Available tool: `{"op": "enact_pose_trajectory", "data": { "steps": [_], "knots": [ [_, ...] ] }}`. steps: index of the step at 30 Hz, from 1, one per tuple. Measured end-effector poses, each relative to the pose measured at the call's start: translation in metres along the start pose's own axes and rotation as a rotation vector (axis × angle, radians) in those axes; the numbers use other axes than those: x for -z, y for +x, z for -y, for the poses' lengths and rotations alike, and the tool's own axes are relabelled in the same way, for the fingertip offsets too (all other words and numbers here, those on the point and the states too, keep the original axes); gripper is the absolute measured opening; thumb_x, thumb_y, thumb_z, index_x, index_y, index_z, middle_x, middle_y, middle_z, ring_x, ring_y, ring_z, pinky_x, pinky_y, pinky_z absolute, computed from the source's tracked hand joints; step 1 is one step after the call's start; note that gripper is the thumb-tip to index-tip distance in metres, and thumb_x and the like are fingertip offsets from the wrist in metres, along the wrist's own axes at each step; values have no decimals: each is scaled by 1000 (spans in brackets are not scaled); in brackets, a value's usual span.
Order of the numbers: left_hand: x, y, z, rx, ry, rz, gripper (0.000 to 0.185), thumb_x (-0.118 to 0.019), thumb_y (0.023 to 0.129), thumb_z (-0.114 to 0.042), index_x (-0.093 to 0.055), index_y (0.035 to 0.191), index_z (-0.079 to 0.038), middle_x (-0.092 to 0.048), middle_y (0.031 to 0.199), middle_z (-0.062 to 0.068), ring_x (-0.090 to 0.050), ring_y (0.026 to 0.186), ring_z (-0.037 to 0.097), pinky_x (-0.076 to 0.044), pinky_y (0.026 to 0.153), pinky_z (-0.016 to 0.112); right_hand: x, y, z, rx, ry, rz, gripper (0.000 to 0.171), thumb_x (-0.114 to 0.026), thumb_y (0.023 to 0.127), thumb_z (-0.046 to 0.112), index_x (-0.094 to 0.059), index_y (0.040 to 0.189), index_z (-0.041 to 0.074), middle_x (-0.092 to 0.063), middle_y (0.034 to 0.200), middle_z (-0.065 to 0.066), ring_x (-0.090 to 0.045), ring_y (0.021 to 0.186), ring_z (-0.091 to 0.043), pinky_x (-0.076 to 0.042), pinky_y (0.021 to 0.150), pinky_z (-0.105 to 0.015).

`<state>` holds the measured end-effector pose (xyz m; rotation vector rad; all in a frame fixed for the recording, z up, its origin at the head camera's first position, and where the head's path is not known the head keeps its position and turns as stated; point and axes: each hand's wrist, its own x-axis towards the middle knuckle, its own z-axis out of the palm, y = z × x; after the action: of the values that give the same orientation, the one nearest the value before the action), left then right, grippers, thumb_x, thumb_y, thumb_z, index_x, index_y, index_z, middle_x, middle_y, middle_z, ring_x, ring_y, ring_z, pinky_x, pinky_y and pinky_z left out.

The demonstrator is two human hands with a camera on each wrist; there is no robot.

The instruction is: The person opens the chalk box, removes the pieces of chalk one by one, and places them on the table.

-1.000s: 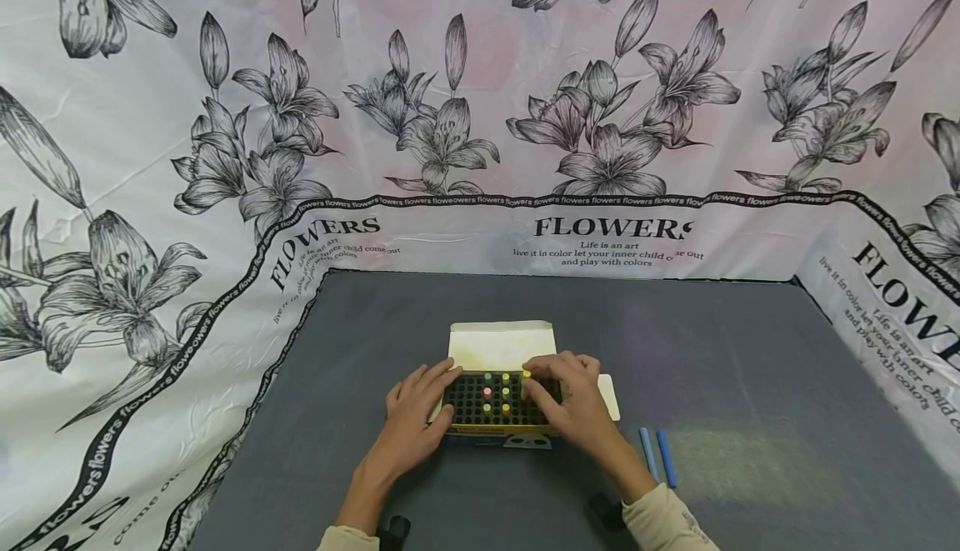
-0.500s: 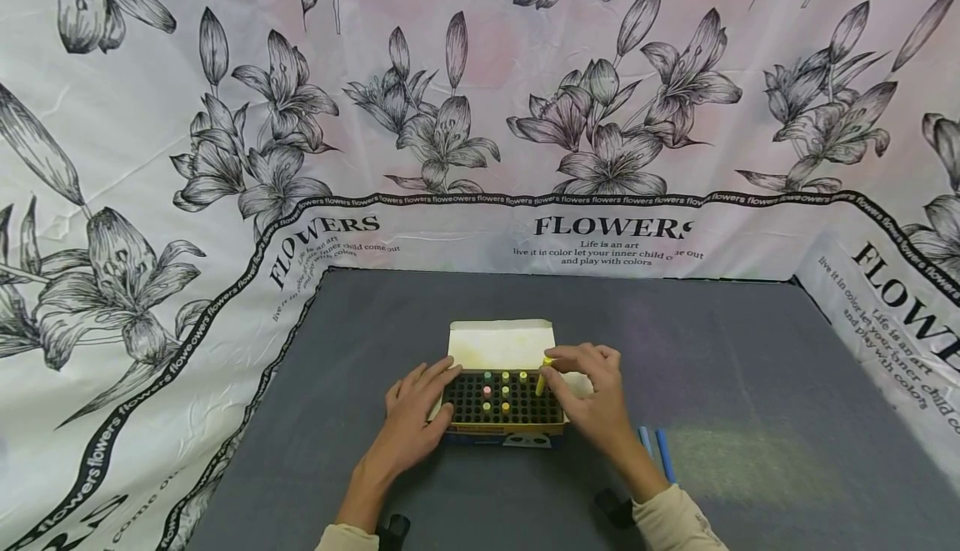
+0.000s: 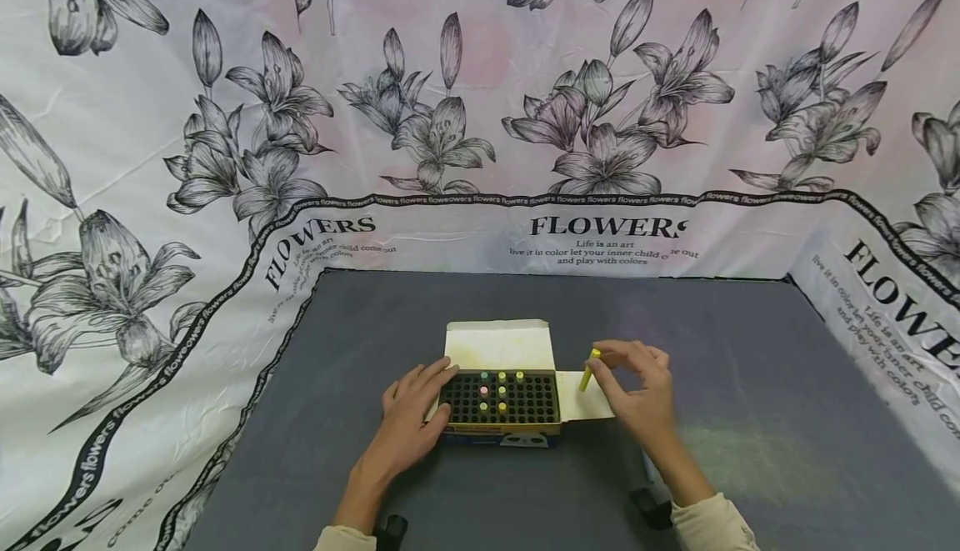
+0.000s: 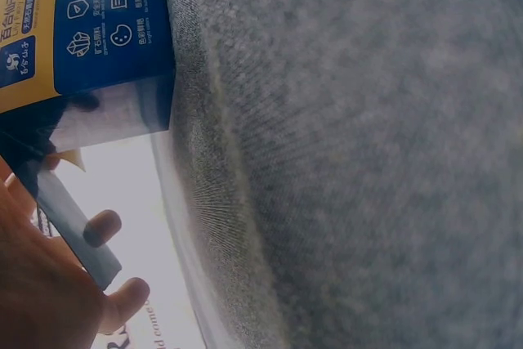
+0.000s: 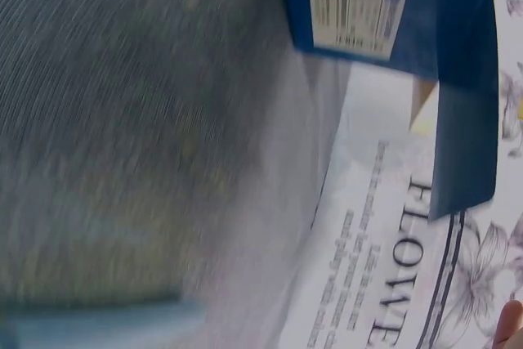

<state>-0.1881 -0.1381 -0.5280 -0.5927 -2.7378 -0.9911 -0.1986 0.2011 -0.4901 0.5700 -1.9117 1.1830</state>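
My left hand (image 3: pixel 408 418) holds the left side of a chalk box (image 3: pixel 498 430), index finger at the back corner and thumb nearer the front. In the left wrist view two fingertips show beside the box's blue side flap (image 4: pixel 78 226). Inside the box, a black holder (image 3: pixel 536 405) full of round holes bears several upright chalk sticks in green, pink and yellow. My right hand (image 3: pixel 637 380) pinches a yellow chalk stick (image 3: pixel 588 370) between thumb and fingers, tilted above the white right flap (image 3: pixel 577 405). Only a fingertip (image 5: pixel 508 320) shows in the right wrist view.
The box's white lid (image 3: pixel 498 344) stands open at the back. A light blue chalk stick (image 3: pixel 648 466) lies on the grey table (image 3: pixel 375 309), partly behind my right forearm. A yellowish smear (image 3: pixel 757 463) marks the right of the table. Flower-printed cloth (image 3: pixel 442 134) hangs behind.
My right hand has drawn the yellow chalk stick up out of the holder and carried it right, past the box's edge. My left hand has stayed on the box.
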Motion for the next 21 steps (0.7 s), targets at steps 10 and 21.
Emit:
{"op": "enact_pose_trajectory", "data": {
  "steps": [10,21],
  "knots": [
    [0,0,-1,6,7,-8,50,-57,101,-21,-52,151,-27,-44,161,-1,-35,148,46,-20,108,76,37,-3,-10,-32,-39,-29,38,-77,69,-18,-74,103,-2,-74,75,-13,-62,87,9,-26,101,-30],
    [2,1,-2,37,-26,27,50,-55,103,-23,-50,152,-29,-41,163,-4,-31,151,43,-16,111,74,74,-19,-23,-132,-109,-68,28,-77,75,-13,-74,101,-5,-75,75,4,-58,88,8,-25,98,-23]
  ]
}}
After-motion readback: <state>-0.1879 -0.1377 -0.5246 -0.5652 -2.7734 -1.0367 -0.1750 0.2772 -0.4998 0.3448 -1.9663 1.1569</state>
